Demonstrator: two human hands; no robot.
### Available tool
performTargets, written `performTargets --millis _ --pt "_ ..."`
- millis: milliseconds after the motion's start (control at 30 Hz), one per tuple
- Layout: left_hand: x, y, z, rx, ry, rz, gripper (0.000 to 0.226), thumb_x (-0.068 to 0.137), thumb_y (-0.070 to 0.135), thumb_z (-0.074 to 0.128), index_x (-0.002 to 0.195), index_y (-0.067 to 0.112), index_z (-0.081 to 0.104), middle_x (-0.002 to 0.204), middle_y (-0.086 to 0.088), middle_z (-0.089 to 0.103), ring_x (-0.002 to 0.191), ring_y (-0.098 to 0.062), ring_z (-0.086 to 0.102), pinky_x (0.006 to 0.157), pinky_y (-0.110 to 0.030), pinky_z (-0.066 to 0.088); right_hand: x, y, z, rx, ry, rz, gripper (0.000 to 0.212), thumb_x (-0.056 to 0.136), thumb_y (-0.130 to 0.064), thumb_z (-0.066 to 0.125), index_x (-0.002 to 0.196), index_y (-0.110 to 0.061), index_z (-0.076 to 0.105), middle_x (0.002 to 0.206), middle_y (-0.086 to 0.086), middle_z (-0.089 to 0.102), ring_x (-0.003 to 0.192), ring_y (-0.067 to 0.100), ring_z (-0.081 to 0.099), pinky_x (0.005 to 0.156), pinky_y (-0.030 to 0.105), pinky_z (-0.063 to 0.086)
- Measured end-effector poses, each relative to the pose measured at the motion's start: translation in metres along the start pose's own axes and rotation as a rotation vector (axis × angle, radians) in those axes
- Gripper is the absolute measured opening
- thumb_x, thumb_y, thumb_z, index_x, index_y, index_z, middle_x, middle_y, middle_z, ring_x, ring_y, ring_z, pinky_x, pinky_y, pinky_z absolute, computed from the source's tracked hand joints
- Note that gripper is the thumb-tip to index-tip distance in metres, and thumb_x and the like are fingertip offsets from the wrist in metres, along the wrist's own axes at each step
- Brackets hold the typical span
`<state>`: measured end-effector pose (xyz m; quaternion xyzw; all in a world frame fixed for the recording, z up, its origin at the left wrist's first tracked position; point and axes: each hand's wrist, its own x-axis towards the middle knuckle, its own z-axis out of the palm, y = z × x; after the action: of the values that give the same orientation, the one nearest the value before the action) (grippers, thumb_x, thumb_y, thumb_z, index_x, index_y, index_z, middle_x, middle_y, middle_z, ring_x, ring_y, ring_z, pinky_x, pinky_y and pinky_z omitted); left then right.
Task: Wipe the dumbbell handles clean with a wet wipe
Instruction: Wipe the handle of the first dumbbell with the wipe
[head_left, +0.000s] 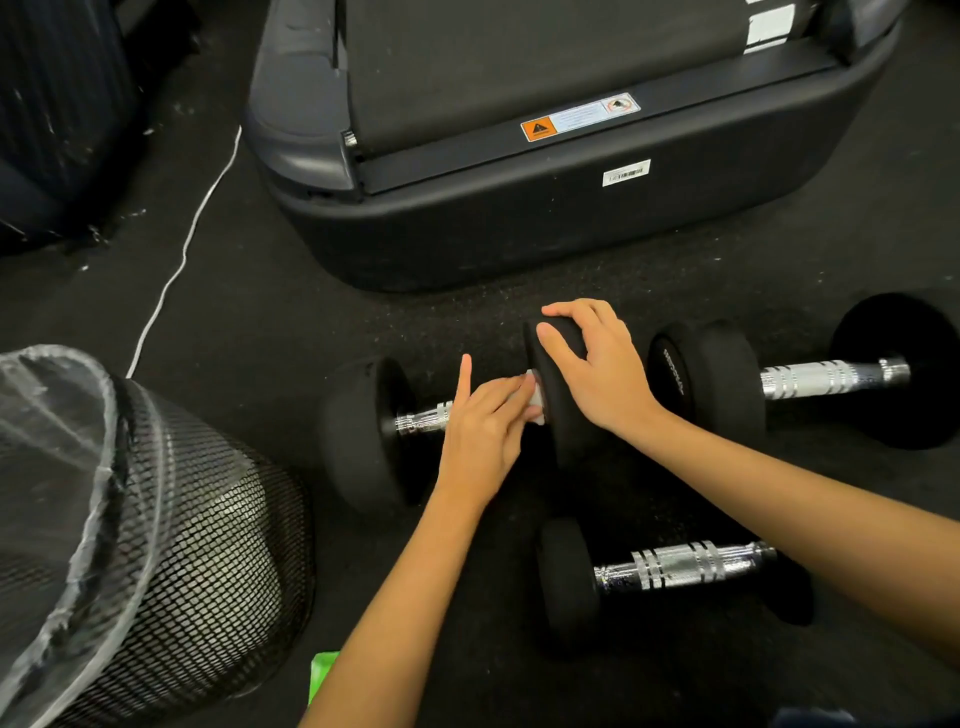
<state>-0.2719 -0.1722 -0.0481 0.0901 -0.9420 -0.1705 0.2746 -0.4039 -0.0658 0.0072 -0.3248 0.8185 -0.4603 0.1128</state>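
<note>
Dark gym floor. Left hand grip pinches wipe on handle; right hand grip spans plate. Risk: dumbbell rolling if that hold slackens.

Hands on the middle dumbbell, floor mat.
The left hand presses a white wet wipe onto its chrome handle; the right hand grips its right weight plate. Two more dumbbells lie right and near; a mesh bin stands left.
</note>
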Motion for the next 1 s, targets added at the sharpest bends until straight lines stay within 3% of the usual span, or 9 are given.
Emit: performTargets --millis 167,233,367,533,767,1000 --pt "0.02 0.0 -0.014 -0.076 -0.166 -0.182 0.031 0.097 0.024 0.059 0.125 0.012 0.066 0.114 0.001 0.072 0.106 -0.009 0.065 0.119 -0.025 -0.014 -0.002 0.001 0.002 0.002 0.019 -0.004 0.034 0.097 -0.039 0.052 0.126 -0.023 0.059 0.131 -0.003 0.051 0.12 0.017 0.045 0.092 0.023 0.03" --pt "0.025 0.001 -0.015 -0.106 -0.196 -0.239 0.032 0.099 0.03 0.054 0.125 0.016 0.066 0.114 0.004 0.072 0.108 -0.006 0.064 0.117 -0.023 -0.018 -0.002 0.002 0.001 0.005 0.016 0.001 0.034 0.096 -0.04 0.052 0.125 -0.024 0.059 0.13 -0.004 0.051 0.12 0.017 0.045 0.091 0.024 0.031" --pt "0.017 0.001 -0.013 -0.07 -0.154 -0.192 0.03 0.1 0.028 0.054 0.125 0.019 0.066 0.11 0.009 0.072 0.103 -0.004 0.064 0.121 -0.034 -0.013 0.003 0.004 -0.004 -0.008 -0.018 0.004 0.034 0.095 -0.044 0.052 0.124 -0.028 0.059 0.13 -0.008 0.051 0.119 0.017 0.046 0.094 0.031 0.038" --pt "-0.015 -0.006 -0.016 0.088 0.005 -0.009 0.039 0.09 0.008 0.069 0.128 0.013 0.065 0.124 0.003 0.067 0.116 -0.01 0.061 0.122 -0.051 0.005 0.005 0.004 -0.006 0.019 -0.033 0.034 0.035 0.093 -0.049 0.051 0.122 -0.032 0.059 0.129 -0.012 0.05 0.121 0.015 0.046 0.103 0.045 0.04" --pt "-0.025 -0.005 -0.013 0.125 0.112 -0.083 0.046 0.081 -0.001 0.075 0.125 0.009 0.066 0.124 -0.002 0.068 0.116 -0.016 0.063 0.123 -0.048 0.002 0.003 0.004 -0.004 0.039 -0.019 0.021 0.036 0.093 -0.049 0.052 0.122 -0.03 0.059 0.128 -0.01 0.051 0.12 0.016 0.048 0.102 0.046 0.042" --pt "-0.002 0.013 0.007 0.132 0.05 -0.008 0.04 0.08 -0.006 0.069 0.119 -0.001 0.067 0.113 -0.009 0.07 0.107 -0.022 0.066 0.122 -0.049 0.002 0.001 0.005 -0.003 0.009 -0.014 0.006 0.035 0.095 -0.047 0.05 0.124 -0.029 0.058 0.129 -0.01 0.05 0.118 0.015 0.049 0.099 0.047 0.044"
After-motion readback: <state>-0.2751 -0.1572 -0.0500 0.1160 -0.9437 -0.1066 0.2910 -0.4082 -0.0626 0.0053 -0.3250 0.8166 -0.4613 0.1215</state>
